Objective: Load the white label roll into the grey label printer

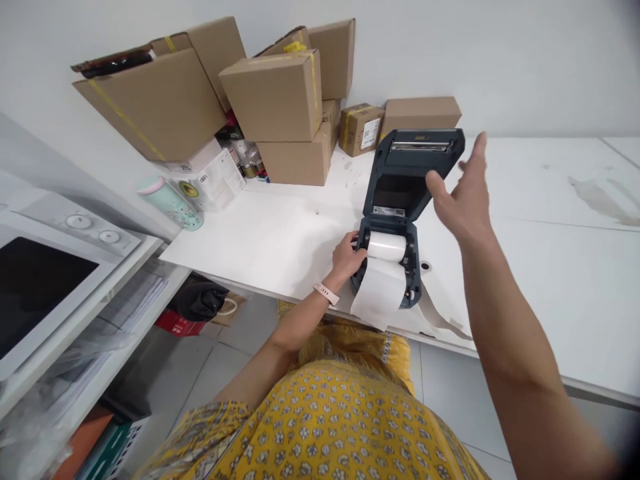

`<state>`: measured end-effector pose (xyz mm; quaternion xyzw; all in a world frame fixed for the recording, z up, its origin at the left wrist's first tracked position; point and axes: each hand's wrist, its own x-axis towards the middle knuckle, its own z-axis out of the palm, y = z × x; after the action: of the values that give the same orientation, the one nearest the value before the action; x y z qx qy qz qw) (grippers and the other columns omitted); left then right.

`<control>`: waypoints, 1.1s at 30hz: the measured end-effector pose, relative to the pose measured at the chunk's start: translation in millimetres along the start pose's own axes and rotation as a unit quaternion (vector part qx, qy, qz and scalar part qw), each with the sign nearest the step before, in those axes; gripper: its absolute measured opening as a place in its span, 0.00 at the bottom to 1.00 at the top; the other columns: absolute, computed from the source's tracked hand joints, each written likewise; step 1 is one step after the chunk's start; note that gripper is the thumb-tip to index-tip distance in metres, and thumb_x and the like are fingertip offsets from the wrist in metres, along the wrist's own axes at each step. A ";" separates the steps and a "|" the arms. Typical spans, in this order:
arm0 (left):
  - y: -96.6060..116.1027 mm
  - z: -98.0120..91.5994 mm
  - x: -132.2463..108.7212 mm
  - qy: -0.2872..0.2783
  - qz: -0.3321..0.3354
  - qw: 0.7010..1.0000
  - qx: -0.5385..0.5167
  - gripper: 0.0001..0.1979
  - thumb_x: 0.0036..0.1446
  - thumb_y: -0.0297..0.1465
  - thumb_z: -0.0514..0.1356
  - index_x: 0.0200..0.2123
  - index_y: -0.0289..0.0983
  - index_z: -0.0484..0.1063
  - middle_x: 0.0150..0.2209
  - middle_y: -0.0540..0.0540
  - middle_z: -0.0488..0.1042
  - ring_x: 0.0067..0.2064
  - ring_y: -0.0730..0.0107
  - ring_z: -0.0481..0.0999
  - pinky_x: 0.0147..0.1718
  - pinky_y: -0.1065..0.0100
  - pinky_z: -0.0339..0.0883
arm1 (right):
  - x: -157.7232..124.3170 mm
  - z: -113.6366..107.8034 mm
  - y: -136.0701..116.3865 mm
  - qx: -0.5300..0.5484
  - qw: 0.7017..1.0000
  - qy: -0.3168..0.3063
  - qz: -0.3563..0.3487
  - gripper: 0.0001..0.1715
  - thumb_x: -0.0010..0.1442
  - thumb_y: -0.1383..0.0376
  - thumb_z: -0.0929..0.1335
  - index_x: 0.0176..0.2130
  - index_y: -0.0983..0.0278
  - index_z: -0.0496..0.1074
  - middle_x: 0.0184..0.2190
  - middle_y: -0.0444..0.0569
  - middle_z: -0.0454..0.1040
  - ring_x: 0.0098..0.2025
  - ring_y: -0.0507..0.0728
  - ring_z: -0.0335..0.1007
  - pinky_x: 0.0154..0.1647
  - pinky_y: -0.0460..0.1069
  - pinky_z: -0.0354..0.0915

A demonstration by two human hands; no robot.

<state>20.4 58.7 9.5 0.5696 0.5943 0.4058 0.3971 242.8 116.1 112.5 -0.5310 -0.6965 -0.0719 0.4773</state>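
A dark label printer sits near the front edge of the white table with its lid raised. Inside lies a white paper roll, and a loose strip of its paper hangs forward over the front. My left hand grips the left side of the printer's base, thumb over the rim close to the roll. Beside the lid's right edge, my right hand is raised with thumb and fingers apart; its thumb overlaps the lid in view, and I cannot tell whether they touch.
Cardboard boxes are stacked against the wall, with smaller ones behind the printer. A mint tumbler stands at the table's left end. The microwave is on a shelf at far left. A thin strip lies right of the printer.
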 end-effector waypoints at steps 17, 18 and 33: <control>30.6 -5.0 -11.1 -0.024 -0.025 0.984 0.173 0.31 0.58 0.24 0.54 0.65 0.42 0.67 0.58 0.45 0.78 0.57 0.52 0.78 0.59 0.57 0.67 | -45.5 38.7 -35.3 -0.110 0.846 -0.521 -0.013 0.50 0.51 0.59 0.74 0.68 0.66 0.61 0.64 0.65 0.70 0.62 0.75 0.69 0.60 0.65 0.65; 30.5 -5.0 -11.5 -0.021 -0.024 0.985 0.170 0.32 0.57 0.24 0.54 0.65 0.42 0.67 0.58 0.46 0.78 0.57 0.53 0.78 0.59 0.58 0.67 | -41.3 33.8 -36.0 -0.097 0.844 -0.527 -0.016 0.51 0.50 0.58 0.75 0.69 0.64 0.60 0.64 0.62 0.70 0.62 0.73 0.69 0.61 0.63 0.66; 21.8 -2.8 -10.2 -0.016 -0.029 0.989 0.146 0.31 0.58 0.25 0.55 0.66 0.43 0.66 0.59 0.48 0.78 0.56 0.57 0.79 0.59 0.60 0.68 | -92.2 -140.2 19.3 0.165 0.911 -0.173 0.335 0.65 0.33 0.51 0.83 0.67 0.47 0.64 0.61 0.56 0.71 0.31 0.56 0.74 0.24 0.51 0.70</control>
<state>25.8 48.9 31.0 0.6103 0.6571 0.2936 0.3310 339.1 -22.7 111.2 -0.6507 -0.5517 0.3011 0.4261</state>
